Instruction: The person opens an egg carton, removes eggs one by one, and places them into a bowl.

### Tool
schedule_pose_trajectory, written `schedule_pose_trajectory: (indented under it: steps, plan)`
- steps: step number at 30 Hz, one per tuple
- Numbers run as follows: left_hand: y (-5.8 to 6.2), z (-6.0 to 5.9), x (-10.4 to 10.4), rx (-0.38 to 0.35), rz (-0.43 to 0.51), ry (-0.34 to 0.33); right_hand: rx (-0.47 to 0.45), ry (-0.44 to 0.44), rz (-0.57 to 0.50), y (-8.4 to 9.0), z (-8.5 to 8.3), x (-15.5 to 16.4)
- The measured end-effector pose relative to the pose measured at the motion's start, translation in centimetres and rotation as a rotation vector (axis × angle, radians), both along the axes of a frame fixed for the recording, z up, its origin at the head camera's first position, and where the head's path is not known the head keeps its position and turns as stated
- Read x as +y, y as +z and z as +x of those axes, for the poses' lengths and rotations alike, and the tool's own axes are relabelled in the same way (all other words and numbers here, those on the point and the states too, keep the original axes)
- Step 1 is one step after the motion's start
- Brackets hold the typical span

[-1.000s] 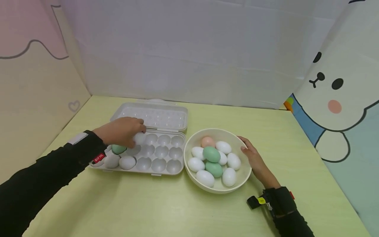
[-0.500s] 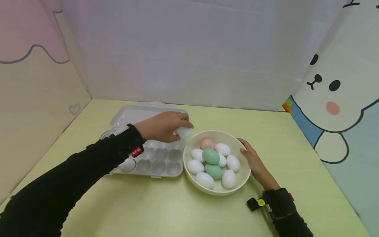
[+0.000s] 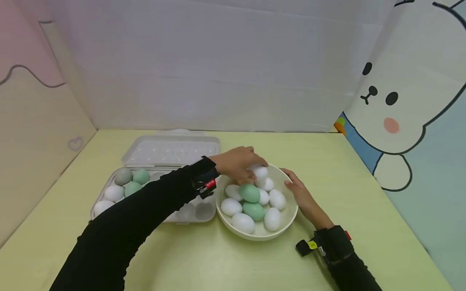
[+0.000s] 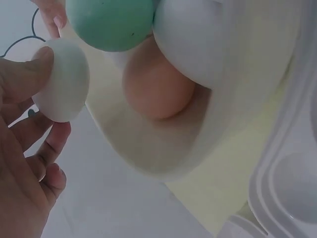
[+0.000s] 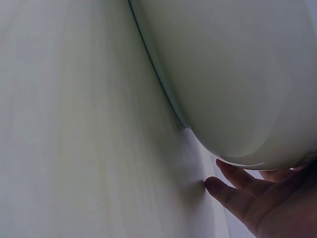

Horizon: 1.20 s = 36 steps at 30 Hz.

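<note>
My left hand (image 3: pixel 238 165) pinches a white egg (image 3: pixel 259 172) between thumb and fingers, over the back of the cream bowl (image 3: pixel 291 214). In the left wrist view this egg (image 4: pixel 67 82) is beside the bowl's rim, thumb on one side and fingertips below. Inside the bowl lie several white eggs (image 3: pixel 243 223), two green eggs (image 3: pixel 253 211) and a brownish-pink egg (image 4: pixel 158 84). My right hand (image 3: pixel 302 196) holds the bowl's right rim, thumb at the edge; its fingers (image 5: pixel 237 196) spread under the outer wall in the right wrist view.
Left of the bowl stands an egg carton (image 3: pixel 182 221) with its lid (image 3: pixel 171 149) folded back. Its left side holds several white and green eggs (image 3: pixel 141 176); my left sleeve (image 3: pixel 145 210) hides part of it. White sheeting (image 3: pixel 218 72) rises behind the table.
My left hand has carried the white egg from the carton rightward to above the bowl. The right hand has stayed at the bowl's rim. The head view has shifted slightly.
</note>
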<state>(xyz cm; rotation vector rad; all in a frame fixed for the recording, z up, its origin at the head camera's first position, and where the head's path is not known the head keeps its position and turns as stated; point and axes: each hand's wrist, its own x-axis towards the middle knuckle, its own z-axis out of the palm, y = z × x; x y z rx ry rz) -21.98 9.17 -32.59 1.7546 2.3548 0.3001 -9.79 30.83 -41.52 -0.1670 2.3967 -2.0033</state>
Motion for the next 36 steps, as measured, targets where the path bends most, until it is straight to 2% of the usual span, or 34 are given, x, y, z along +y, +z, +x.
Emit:
schedule_pose_trajectory:
  steps: [3,8,16,22,27,31,36]
  plan:
    - [-0.2,0.1,0.5,-0.007,-0.057,0.025,-0.004,0.002,0.011,0.2,-0.2,-0.3]
    - [-0.4,0.3,0.8,-0.062,-0.160,0.061,-0.014,0.012,0.018,0.4,-0.5,-0.6]
    - [-0.4,0.2,0.9,-0.149,-0.212,0.096,-0.011,-0.001,0.023,0.5,-0.6,-0.7]
    - [0.0,0.0,0.5,-0.167,-0.222,0.126,-0.001,-0.007,0.005,0.5,-0.4,-0.8]
    - [2.1,-0.2,-1.5,-0.199,-0.171,0.134,0.006,-0.007,0.004,0.3,-0.3,-0.8]
    - [3.3,-0.5,-4.1,-0.161,-0.133,0.138,-0.005,-0.013,0.006,0.3,-0.3,-0.7]
    - [4.1,-1.5,-8.3,-0.116,-0.094,0.184,-0.013,-0.025,0.006,0.5,-0.2,-0.5]
